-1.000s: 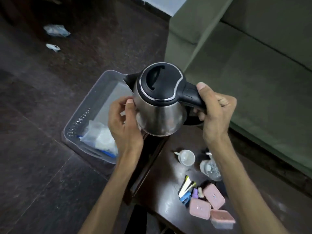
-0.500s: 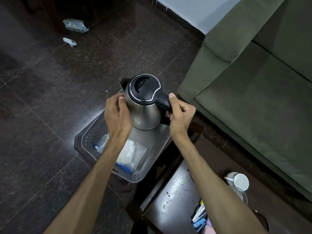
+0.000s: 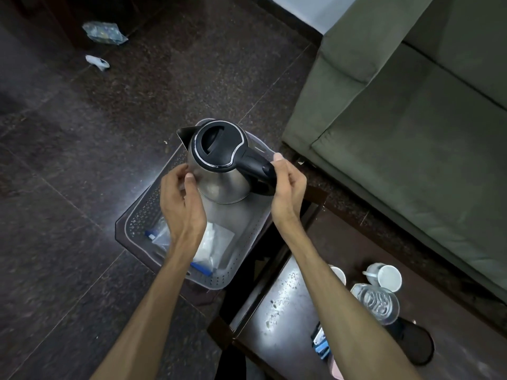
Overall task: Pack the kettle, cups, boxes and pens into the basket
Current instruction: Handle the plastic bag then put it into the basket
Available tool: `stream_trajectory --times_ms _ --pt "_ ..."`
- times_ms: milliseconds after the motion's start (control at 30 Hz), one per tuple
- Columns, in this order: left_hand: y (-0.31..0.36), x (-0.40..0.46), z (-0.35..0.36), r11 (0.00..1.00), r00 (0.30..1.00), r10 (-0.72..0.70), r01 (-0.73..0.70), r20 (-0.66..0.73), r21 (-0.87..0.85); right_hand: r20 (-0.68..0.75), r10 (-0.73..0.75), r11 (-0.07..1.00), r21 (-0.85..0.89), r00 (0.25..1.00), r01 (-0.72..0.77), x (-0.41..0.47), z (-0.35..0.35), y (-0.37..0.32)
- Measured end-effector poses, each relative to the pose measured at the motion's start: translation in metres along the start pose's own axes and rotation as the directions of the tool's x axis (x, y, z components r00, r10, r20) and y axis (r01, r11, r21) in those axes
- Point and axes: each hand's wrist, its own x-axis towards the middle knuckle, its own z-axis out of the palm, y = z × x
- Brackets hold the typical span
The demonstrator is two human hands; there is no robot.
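Your right hand (image 3: 288, 187) is curled round the black handle of the kettle (image 3: 219, 165), thumb up along its far side. Your left hand (image 3: 182, 198) has loosely bent fingers w/ tips at the steel body's left side; can't tell if they touch. Kettle is upright in the far end of the basket (image 3: 142, 212), which sits on the floor; can't tell if its base is fully down. A plastic bag (image 3: 216, 245) lies at the basket's near end. On the table (image 3: 277, 311): two cups (image 3: 386, 278), a glass lid (image 3: 375, 300), pens (image 3: 319, 344) at the arm's edge.
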Motion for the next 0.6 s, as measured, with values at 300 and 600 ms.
stream_trajectory --times_ms 300,600 --pt "-0.044 -0.084 -0.038 0.971 0.996 -0.076 0.064 0.044 0.232 -0.034 -0.053 0.939 -0.341 0.998 0.038 -0.083 -0.042 0.01" --pt "-0.04 -0.101 -0.056 0.968 0.999 -0.046 0.042 0.009 0.248 0.457 0.314 0.384 -0.863 0.832 0.329 -0.097 0.059 0.037"
